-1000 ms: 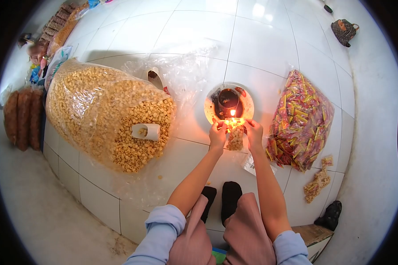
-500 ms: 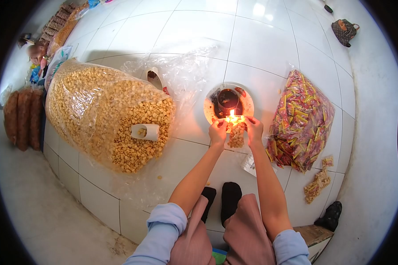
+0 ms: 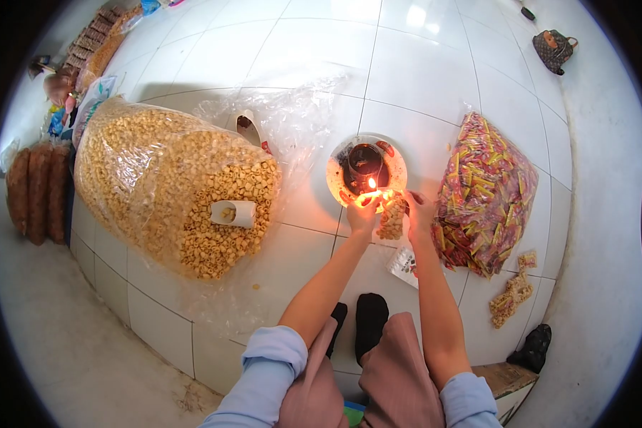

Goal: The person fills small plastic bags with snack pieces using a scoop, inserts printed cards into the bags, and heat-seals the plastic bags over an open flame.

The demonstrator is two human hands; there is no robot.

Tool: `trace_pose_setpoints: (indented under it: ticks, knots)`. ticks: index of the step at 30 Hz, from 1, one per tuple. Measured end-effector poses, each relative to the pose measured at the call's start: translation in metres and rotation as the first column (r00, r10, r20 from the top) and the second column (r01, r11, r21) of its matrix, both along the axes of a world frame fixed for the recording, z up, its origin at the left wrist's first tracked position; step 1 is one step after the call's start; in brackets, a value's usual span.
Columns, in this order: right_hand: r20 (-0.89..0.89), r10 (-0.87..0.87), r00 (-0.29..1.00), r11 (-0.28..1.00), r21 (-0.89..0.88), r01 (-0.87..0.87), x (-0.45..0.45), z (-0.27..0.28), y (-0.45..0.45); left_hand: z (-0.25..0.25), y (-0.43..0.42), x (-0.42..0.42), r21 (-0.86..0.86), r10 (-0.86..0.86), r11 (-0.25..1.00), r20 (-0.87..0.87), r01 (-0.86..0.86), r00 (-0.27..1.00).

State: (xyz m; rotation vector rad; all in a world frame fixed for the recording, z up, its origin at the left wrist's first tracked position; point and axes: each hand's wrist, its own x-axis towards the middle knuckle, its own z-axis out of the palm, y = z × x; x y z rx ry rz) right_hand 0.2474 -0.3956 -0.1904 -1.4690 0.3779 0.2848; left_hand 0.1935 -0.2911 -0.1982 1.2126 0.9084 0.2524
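Between my two hands hangs a small clear plastic bag of snack pieces [image 3: 391, 224]. My left hand [image 3: 364, 215] pinches the left end of its top edge, just below and beside a small flame [image 3: 372, 183]. At the other end, my right hand [image 3: 419, 210] is closed on the bag's top corner. The flame burns at the near side of a dark, stained round container [image 3: 366, 158], which stands on a soiled pale plate [image 3: 333, 165]. Glare partly hides the bag's top edge and the left fingertips.
A big clear sack of ring-shaped snacks [image 3: 150, 164] lies open at left, with a white scoop [image 3: 235, 214] in it. Right of me is a bag of red-yellow sachets [image 3: 485, 192]. Filled small packets [image 3: 510, 299] lie nearer. A person [image 3: 60, 89] shows far left.
The snack bag has shifted right, away from the flame, and tilts a little. My left hand has moved right along with it; my right hand has moved slightly right and turned.
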Motion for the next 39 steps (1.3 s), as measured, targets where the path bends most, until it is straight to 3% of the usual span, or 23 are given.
trace_pose_setpoints:
  ticks: [2, 3, 7, 9, 10, 12, 13, 16, 17, 19, 20, 24, 27, 30, 32, 34, 35, 39]
  knots:
    - [0.051, 0.041, 0.998, 0.999, -0.013, -0.041, -0.01, 0.017, -0.014, 0.008, -0.008, -0.009, -0.089, -0.085, 0.992, -0.008, 0.084, 0.996]
    - [0.102, 0.082, 0.991, 0.996, -0.032, -0.079, -0.016, 0.033, -0.02, 0.028, -0.015, -0.017, -0.2, -0.108, 0.972, 0.07, 0.12, 0.992]
    - [0.203, 0.133, 0.97, 0.986, -0.122, -0.11, -0.045, 0.089, -0.044, 0.071, -0.032, -0.046, -0.22, -0.132, 0.959, 0.205, 0.177, 0.97]
    - [0.235, 0.192, 0.953, 0.969, -0.198, -0.147, -0.059, 0.123, -0.051, 0.09, -0.041, -0.052, 0.189, -0.042, 0.982, 0.367, -0.03, 0.929]
    - [0.256, 0.188, 0.948, 0.971, -0.194, -0.14, -0.068, 0.14, -0.053, 0.113, -0.04, -0.056, 0.195, -0.047, 0.98, 0.386, -0.031, 0.921]
    - [0.326, 0.268, 0.907, 0.953, -0.231, -0.198, -0.082, 0.172, -0.051, 0.159, -0.034, -0.067, 0.34, -0.334, 0.916, 0.354, 0.212, 0.874]
    - [0.318, 0.238, 0.918, 0.966, -0.178, -0.188, -0.086, 0.183, -0.053, 0.172, -0.034, -0.072, 0.415, -0.375, 0.878, 0.285, 0.239, 0.882]
    - [0.443, 0.225, 0.868, 0.971, -0.176, -0.162, -0.094, 0.208, -0.061, 0.208, -0.03, -0.09, 0.406, -0.378, 0.878, 0.264, 0.254, 0.887]
    - [0.464, 0.221, 0.858, 0.973, -0.17, -0.159, -0.094, 0.218, -0.066, 0.204, -0.025, -0.092, 0.4, -0.318, 0.902, 0.364, 0.161, 0.876]
    - [0.44, 0.005, 0.898, 0.999, 0.046, -0.028, -0.095, 0.241, -0.076, 0.208, 0.004, -0.098, 0.391, -0.244, 0.917, 0.395, 0.078, 0.886]
    - [0.452, -0.001, 0.892, 0.998, 0.049, -0.024, -0.094, 0.245, -0.08, 0.21, 0.013, -0.101, 0.368, -0.167, 0.93, 0.41, 0.005, 0.897]
    - [0.495, 0.022, 0.868, 0.999, -0.036, -0.005, -0.094, 0.259, -0.081, 0.226, 0.01, -0.102, 0.317, -0.192, 0.948, 0.472, 0.038, 0.861]
    - [0.479, 0.068, 0.875, 0.998, -0.019, -0.068, -0.093, 0.253, -0.066, 0.234, -0.014, -0.082, 0.303, -0.318, 0.937, 0.537, 0.173, 0.782]
    - [0.433, 0.15, 0.889, 0.988, -0.034, -0.151, -0.088, 0.227, -0.055, 0.225, -0.019, -0.075, 0.297, -0.382, 0.913, 0.387, 0.278, 0.839]
    - [0.408, 0.164, 0.898, 0.986, -0.063, -0.151, -0.079, 0.194, -0.054, 0.19, -0.014, -0.073, 0.294, -0.387, 0.913, 0.41, 0.282, 0.826]
    - [0.373, 0.179, 0.91, 0.984, -0.091, -0.156, -0.074, 0.17, -0.052, 0.156, -0.01, -0.078, 0.087, -0.158, 0.987, 0.444, 0.133, 0.882]
    - [0.305, 0.166, 0.938, 0.986, -0.062, -0.154, -0.07, 0.157, -0.051, 0.139, -0.002, -0.082, 0.108, -0.14, 0.988, 0.284, 0.113, 0.949]
    - [0.09, 0.213, 0.973, 0.977, -0.028, -0.212, -0.061, 0.101, -0.037, 0.063, -0.01, -0.088, -0.054, -0.047, 0.996, 0.327, 0.068, 0.944]
